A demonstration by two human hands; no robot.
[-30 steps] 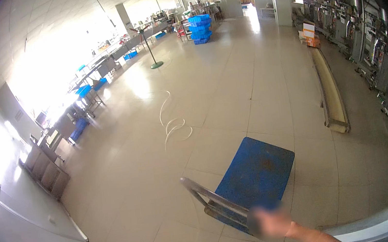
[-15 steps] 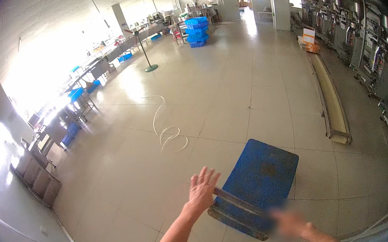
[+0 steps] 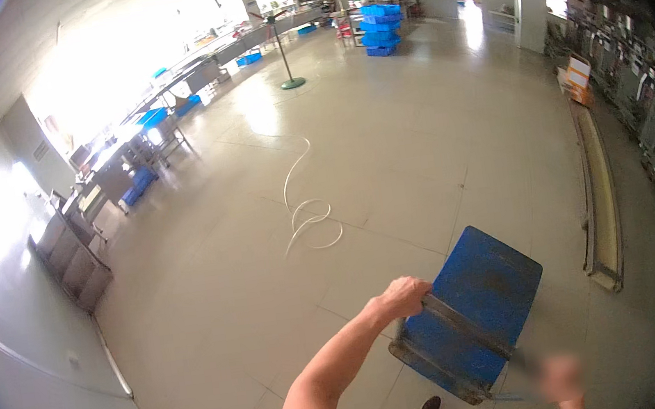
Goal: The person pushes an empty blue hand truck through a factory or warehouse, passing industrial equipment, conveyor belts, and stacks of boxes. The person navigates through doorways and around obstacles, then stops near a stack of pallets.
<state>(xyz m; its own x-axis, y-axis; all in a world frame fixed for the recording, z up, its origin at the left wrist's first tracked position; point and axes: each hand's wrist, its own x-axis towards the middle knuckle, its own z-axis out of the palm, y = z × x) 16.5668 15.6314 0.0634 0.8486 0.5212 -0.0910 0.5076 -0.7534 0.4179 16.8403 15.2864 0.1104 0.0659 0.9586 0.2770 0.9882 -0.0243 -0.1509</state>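
Just beyond the left hand (image 3: 406, 295), closed on the handle bar (image 3: 464, 327), sits the blue platform cart (image 3: 486, 308); right hand (image 3: 561, 379) blurred, grip unclear; cart empty.

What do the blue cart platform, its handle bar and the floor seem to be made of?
The blue platform looks like painted metal or hard plastic, matte and scuffed with dark marks; I cannot tell which. The handle bar seems bare metal, grey with a dull shine; the left hand grips it. The floor looks like glossy pale tile: thin joint lines, window reflections.
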